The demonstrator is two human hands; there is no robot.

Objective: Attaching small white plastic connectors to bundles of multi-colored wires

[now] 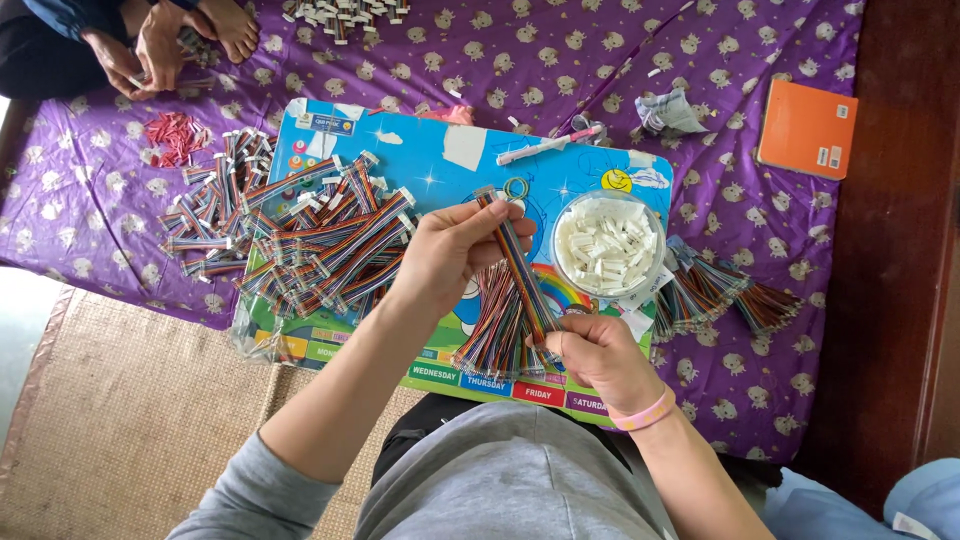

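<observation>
My left hand (pixel 450 250) pinches the upper end of a rainbow ribbon cable (pixel 520 270) near its white connector. My right hand (pixel 595 355) grips the lower end of the same cable. The cable runs slantwise between both hands above a colourful blue board (pixel 440 160). Under it lies a fanned bundle of multicoloured wires (pixel 495 325). A round clear bowl (pixel 608 246) of white plastic connectors stands just right of my left hand.
A large pile of finished ribbon cables (pixel 300 230) lies left on the board and purple cloth (pixel 760 210). More wire bundles (pixel 725 295) lie right. An orange book (pixel 806 128) sits far right. Another person's hands (pixel 140 55) work at top left, by red bits (pixel 175 135).
</observation>
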